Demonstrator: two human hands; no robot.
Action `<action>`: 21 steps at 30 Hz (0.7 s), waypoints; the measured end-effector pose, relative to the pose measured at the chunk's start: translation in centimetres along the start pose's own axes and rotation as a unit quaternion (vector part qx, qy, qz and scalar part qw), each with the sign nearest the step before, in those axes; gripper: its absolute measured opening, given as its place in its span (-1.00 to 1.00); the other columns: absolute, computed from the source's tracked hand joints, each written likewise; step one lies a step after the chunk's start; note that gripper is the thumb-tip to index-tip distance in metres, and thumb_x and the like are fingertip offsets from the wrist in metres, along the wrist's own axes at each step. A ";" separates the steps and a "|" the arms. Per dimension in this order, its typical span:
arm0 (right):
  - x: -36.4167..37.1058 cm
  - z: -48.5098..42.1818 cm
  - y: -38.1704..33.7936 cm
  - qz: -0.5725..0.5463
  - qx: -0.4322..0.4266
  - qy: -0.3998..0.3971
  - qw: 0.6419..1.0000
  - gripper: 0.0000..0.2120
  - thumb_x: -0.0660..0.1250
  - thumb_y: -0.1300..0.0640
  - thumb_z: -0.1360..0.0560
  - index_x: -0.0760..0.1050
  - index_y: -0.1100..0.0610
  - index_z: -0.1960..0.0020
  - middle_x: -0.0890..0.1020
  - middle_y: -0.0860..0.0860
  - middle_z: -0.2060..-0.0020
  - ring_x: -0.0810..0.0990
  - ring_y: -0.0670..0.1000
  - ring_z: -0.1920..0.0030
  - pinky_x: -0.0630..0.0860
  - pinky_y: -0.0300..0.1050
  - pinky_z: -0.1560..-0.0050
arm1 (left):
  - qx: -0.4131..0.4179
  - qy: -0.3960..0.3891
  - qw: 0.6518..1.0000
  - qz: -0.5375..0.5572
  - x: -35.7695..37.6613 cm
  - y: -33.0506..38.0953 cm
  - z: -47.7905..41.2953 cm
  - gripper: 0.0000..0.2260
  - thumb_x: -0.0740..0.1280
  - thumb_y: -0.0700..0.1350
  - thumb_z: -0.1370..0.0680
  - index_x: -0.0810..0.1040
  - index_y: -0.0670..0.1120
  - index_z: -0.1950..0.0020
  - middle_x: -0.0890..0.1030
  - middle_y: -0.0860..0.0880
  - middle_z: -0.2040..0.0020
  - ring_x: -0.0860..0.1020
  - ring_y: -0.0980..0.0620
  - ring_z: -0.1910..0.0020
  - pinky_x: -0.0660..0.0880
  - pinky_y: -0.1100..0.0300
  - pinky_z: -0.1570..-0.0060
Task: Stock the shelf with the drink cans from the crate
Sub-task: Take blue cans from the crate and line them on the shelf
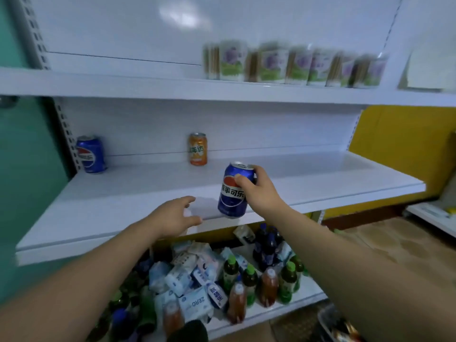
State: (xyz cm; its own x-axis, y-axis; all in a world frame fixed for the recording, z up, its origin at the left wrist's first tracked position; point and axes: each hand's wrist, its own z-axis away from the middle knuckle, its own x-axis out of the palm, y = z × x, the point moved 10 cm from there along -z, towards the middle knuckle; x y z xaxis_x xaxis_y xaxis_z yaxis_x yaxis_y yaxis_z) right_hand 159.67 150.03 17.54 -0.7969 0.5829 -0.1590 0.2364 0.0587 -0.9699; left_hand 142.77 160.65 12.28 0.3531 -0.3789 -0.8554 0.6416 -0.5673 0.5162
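My right hand (259, 191) grips a blue Pepsi can (233, 193) upright at the front edge of the white middle shelf (123, 193). My left hand (176, 214) rests on that same front edge just left of the can, fingers apart and holding nothing. Another blue Pepsi can (90, 154) stands at the shelf's back left corner. An orange soda can (198, 149) stands at the back, near the middle. The crate is mostly out of view.
The upper shelf (98, 82) carries a row of green-and-purple cartons (291, 64) at the right. The bottom shelf (291, 307) holds tissue packs (192, 275) and several drink bottles (249, 280). A yellow wall panel (399, 149) and floor lie to the right.
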 end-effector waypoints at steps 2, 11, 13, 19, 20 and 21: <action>3.7 -0.5 0.0 0.011 0.004 -0.030 0.999 -0.68 0.32 0.07 -0.55 0.28 -0.02 -0.24 0.53 -0.01 -0.09 0.56 0.03 -0.09 0.54 -0.09 -0.03 | -0.037 -0.004 0.997 -0.072 -1.8 -5.0 1.1 -0.35 0.28 0.18 -0.54 0.18 -0.04 -0.53 0.26 -0.07 -0.51 0.30 -0.03 -0.44 0.25 0.15 -0.39; 17.7 -2.3 -1.0 0.043 -0.021 -0.128 0.991 -0.55 0.32 0.07 -0.56 0.23 0.00 -0.38 0.47 -0.05 -0.16 0.48 0.01 -0.15 0.44 -0.05 -0.14 | -0.181 -0.018 0.967 -0.177 -8.8 -19.8 3.7 -0.34 0.01 0.38 -0.52 0.01 0.13 -0.56 -0.03 0.02 -0.59 -0.01 -0.03 -0.55 -0.05 -0.12 -0.49; 20.2 -3.1 -1.5 0.040 -0.031 -0.141 0.989 -0.56 0.31 0.10 -0.56 0.24 0.02 -0.39 0.47 -0.04 -0.15 0.48 0.00 -0.14 0.44 -0.08 -0.12 | -0.198 -0.007 0.963 -0.183 -9.6 -21.4 3.8 -0.30 -0.01 0.43 -0.49 -0.04 0.17 -0.56 -0.10 0.04 -0.59 -0.08 -0.03 -0.56 -0.12 -0.16 -0.48; 26.6 -6.6 -1.5 0.086 -0.061 -0.172 0.979 -0.45 0.36 0.12 -0.53 0.22 -0.02 -0.44 0.34 0.03 -0.34 0.43 0.05 -0.29 0.41 0.07 -0.34 | -0.186 0.026 0.965 -0.182 -9.4 -22.6 3.3 -0.26 -0.02 0.48 -0.44 -0.07 0.21 -0.54 -0.13 0.07 -0.58 -0.14 -0.01 -0.56 -0.18 -0.19 -0.47; 27.5 -7.0 -1.2 0.107 -0.063 -0.183 0.975 -0.35 0.41 0.12 -0.49 0.17 -0.04 -0.47 0.30 0.02 -0.33 0.42 0.03 -0.26 0.40 0.05 -0.34 | -0.185 0.028 0.966 -0.181 -9.5 -22.6 3.3 -0.26 -0.01 0.49 -0.43 -0.07 0.22 -0.54 -0.13 0.07 -0.58 -0.14 0.00 -0.55 -0.18 -0.19 -0.47; 28.3 -7.4 -0.9 0.133 -0.069 -0.189 0.971 -0.25 0.47 0.13 -0.43 0.13 -0.06 -0.49 0.28 0.02 -0.31 0.41 0.00 -0.22 0.39 0.03 -0.32 | -0.186 0.030 0.966 -0.179 -9.5 -22.7 3.3 -0.26 -0.01 0.49 -0.43 -0.06 0.22 -0.54 -0.12 0.08 -0.58 -0.14 0.00 -0.55 -0.19 -0.19 -0.47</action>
State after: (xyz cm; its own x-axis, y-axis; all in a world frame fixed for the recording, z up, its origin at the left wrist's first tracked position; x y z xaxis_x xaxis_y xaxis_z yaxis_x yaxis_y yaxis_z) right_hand 141.03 172.43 15.33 -0.8387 0.2545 -0.4814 0.5124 0.0698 -0.8559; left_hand 122.58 174.73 8.84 0.0952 -0.1580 -0.9828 0.9261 -0.3479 0.1457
